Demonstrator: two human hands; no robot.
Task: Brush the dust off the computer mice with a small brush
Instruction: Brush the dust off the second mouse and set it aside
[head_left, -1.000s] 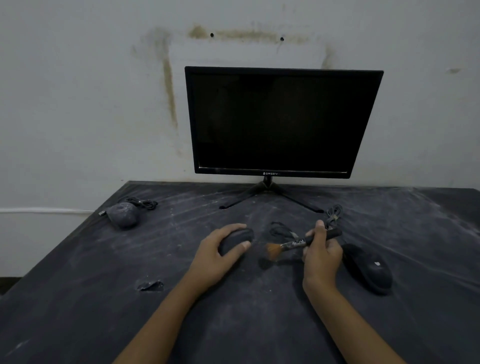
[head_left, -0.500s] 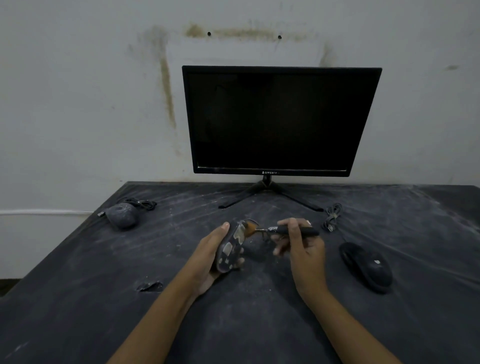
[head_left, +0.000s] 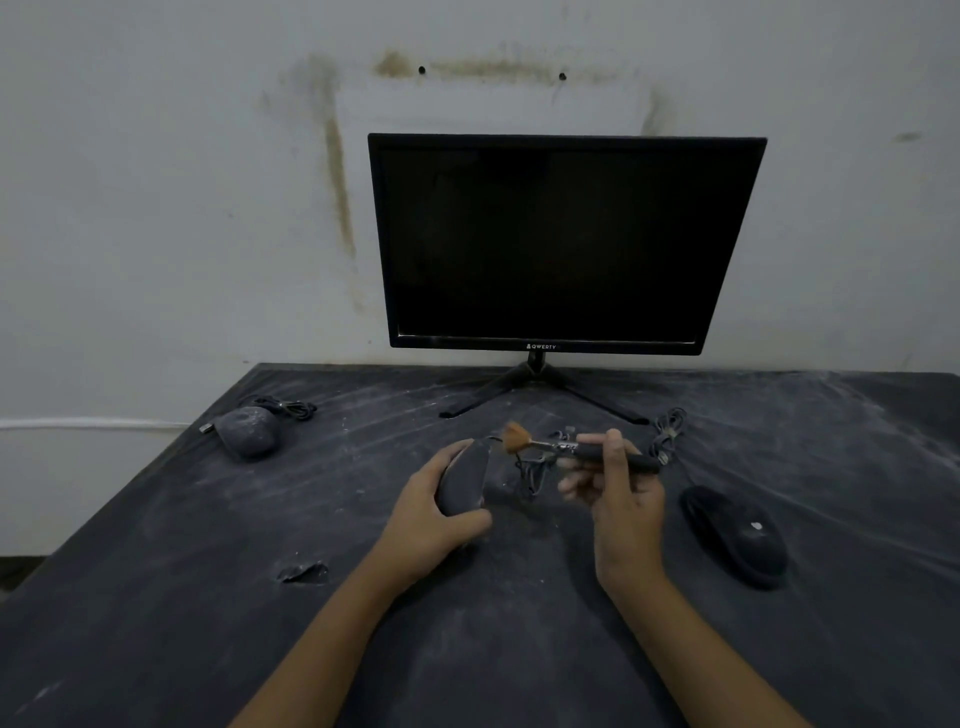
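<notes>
My left hand (head_left: 431, 514) grips a dark wired mouse (head_left: 464, 483), tilted on its side above the table, its cable trailing to the right. My right hand (head_left: 621, 493) holds a small brush (head_left: 582, 448) by its black handle. The orange bristles (head_left: 515, 435) point left, just above and right of the held mouse's front end. A second black mouse (head_left: 737, 535) lies on the table to the right. A third, dust-grey mouse (head_left: 247, 432) sits at the far left with its coiled cable.
A black monitor (head_left: 561, 244) on a tripod stand stands at the back against the wall. The dark table cover (head_left: 156, 597) is streaked with dust and has a small tear (head_left: 304, 572) at the left. A coiled cable (head_left: 670, 431) lies by the stand's right leg.
My left hand lifted the mouse off the table, showed its underside, then turned it so the dark top faces me. The brush moved up to the mouse's front end.
</notes>
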